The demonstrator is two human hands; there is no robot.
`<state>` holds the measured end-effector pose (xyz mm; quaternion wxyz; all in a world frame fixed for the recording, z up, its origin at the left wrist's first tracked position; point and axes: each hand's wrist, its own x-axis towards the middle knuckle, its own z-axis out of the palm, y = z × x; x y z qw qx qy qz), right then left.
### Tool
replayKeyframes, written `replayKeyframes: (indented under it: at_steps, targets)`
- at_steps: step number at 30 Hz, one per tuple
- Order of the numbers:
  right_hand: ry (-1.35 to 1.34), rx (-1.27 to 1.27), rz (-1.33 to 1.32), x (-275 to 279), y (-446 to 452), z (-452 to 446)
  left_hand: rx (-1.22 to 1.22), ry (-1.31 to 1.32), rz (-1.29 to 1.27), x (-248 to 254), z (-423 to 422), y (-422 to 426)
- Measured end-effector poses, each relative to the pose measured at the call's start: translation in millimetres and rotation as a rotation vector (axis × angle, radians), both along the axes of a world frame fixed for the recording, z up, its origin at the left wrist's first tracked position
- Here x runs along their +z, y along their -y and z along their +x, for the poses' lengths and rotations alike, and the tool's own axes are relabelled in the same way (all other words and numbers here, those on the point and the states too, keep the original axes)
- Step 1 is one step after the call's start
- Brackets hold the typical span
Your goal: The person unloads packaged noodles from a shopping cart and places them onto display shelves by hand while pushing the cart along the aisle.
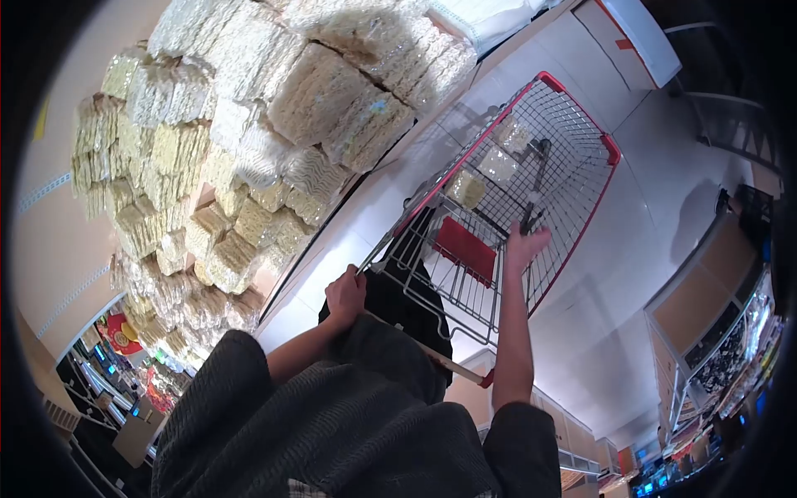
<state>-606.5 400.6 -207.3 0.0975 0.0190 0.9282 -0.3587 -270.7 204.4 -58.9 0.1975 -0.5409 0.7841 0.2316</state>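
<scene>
A metal shopping cart (594, 217) with red corner trim stands in front of me. My left hand (345, 292) is closed on the cart's near left corner, by the handle end. Over the cart's near right part, my right hand (527, 246) is stretched out with fingers apart and nothing in it. Inside the basket lie three clear packs of dried noodles: a yellowish pack (466, 189), a paler pack (499, 165) and another pack (512, 133) farther along. A red flap (466, 251) is on the cart's near section.
To the left, a tall display is heaped with bagged noodle blocks (320, 91) in white and yellow tones. Pale tiled floor (656, 191) surrounds the cart. Shelves with goods (714, 349) stand at the right, and a white panel with red edging (639, 37) is at the top right.
</scene>
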Motion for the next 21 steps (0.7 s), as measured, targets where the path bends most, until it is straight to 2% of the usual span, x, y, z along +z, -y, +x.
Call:
replayKeyframes:
  at_steps: [5, 9, 11, 12, 13, 15, 18, 19, 21]
  targets:
    - [0.206, 0.017, 0.186, -148.1, 140.9, -129.2, 0.024, -0.032, -0.014, -12.0, 7.4, -2.7]
    - [0.412, -0.118, 0.302, -221.8, 192.4, -167.6, 0.032, -0.050, -0.010, -9.3, -0.4, 1.7]
    - [0.299, -0.173, 0.368, -271.5, 199.2, -170.7, 0.065, -0.036, 0.005, -6.4, -5.6, 0.2]
    - [0.242, -0.203, 0.399, -278.2, 204.1, -172.0, 0.076, -0.025, 0.025, -4.4, -5.5, -1.3]
    - [0.287, -0.221, 0.320, -286.4, 207.2, -177.9, 0.084, -0.011, 0.039, -8.2, -7.3, 3.4]
    - [0.391, -0.265, 0.172, -255.3, 208.2, -181.8, 0.061, -0.063, 0.016, -15.0, -7.9, 9.4]
    - [0.375, -0.332, -0.069, -226.2, 206.3, -184.0, 0.062, -0.040, 0.060, -5.4, -14.5, 10.8]
    - [0.453, -0.483, -0.216, -170.1, 217.9, -183.6, 0.064, -0.056, 0.052, -5.7, -18.9, 12.6]
    - [0.473, -0.517, -0.523, -164.8, 193.0, -176.5, 0.064, -0.064, 0.047, -2.3, -25.0, 14.0]
